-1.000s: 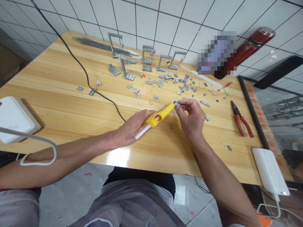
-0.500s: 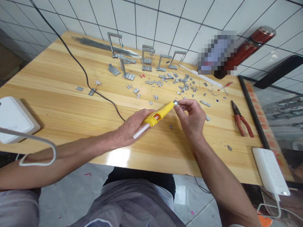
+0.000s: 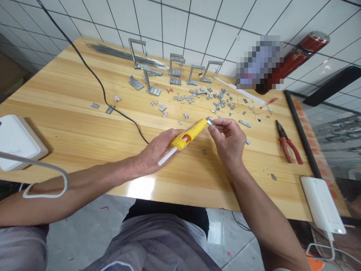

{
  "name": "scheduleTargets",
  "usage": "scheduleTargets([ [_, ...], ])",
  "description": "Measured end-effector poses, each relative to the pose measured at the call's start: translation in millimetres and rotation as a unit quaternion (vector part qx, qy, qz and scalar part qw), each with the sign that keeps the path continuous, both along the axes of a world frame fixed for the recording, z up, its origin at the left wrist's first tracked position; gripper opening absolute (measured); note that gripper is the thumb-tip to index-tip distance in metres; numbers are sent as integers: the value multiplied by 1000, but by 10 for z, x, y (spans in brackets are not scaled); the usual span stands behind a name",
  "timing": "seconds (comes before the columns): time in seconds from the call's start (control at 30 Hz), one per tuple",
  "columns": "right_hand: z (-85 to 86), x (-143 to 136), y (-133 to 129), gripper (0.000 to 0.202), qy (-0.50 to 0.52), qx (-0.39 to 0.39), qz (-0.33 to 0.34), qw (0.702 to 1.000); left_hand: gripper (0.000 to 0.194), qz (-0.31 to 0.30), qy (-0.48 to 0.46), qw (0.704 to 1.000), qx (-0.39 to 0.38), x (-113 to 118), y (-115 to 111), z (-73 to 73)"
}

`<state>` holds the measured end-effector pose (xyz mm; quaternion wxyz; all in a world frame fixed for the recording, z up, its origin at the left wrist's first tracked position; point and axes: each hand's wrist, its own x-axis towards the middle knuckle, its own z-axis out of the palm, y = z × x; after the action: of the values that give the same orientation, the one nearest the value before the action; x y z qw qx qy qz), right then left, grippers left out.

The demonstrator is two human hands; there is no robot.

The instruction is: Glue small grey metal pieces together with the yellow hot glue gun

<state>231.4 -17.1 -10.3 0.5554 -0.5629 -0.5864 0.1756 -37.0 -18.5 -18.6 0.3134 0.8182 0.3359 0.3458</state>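
Observation:
My left hand (image 3: 158, 152) is closed round a yellow hot glue gun (image 3: 194, 131), whose handle is hidden by the palm. A white glue stick (image 3: 168, 156) sticks out of its rear end. Between thumb and forefinger, my right hand (image 3: 228, 139) pinches a small grey metal piece (image 3: 210, 121) right at the gun's nozzle. Whether nozzle and piece touch, I cannot tell. Beyond the hands lie many small grey metal pieces (image 3: 221, 101). Several grey frame-shaped stands (image 3: 205, 71) rise behind them near the wall.
Red-handled pliers (image 3: 287, 145) lie at the right, near a white power bank (image 3: 323, 205). A black cable (image 3: 104, 94) crosses the table's left side, where a white box-like device (image 3: 21, 143) sits. Thin metal rods (image 3: 121, 54) and a red flask (image 3: 300, 56) are by the tiled wall.
The small metal piece has tilted slightly at the nozzle, and the glue gun has shifted a little up and left. Both hands keep their hold.

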Motion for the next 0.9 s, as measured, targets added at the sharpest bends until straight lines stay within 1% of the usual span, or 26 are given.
scheduleTargets([
  [0.13,1,15,1,18,-7,6,1,1000,42,-6,4,1000,12,3,3,10],
  [0.3,22,10,-12,16,-29,12,-1,1000,41,-1,-8,1000,29,0,3,-13],
  [0.47,31,7,-17,19,-41,11,-2,999,47,-4,1,1000,15,6,1,-4],
  [0.6,26,10,-17,17,-54,17,-5,998,52,-3,12,1000,-1,13,3,8],
  [0.8,32,9,-18,13,-62,20,1,998,44,-8,-4,1000,18,10,3,1],
  [0.9,40,13,-22,12,-71,9,3,997,43,-8,-4,1000,22,10,6,-4],
])
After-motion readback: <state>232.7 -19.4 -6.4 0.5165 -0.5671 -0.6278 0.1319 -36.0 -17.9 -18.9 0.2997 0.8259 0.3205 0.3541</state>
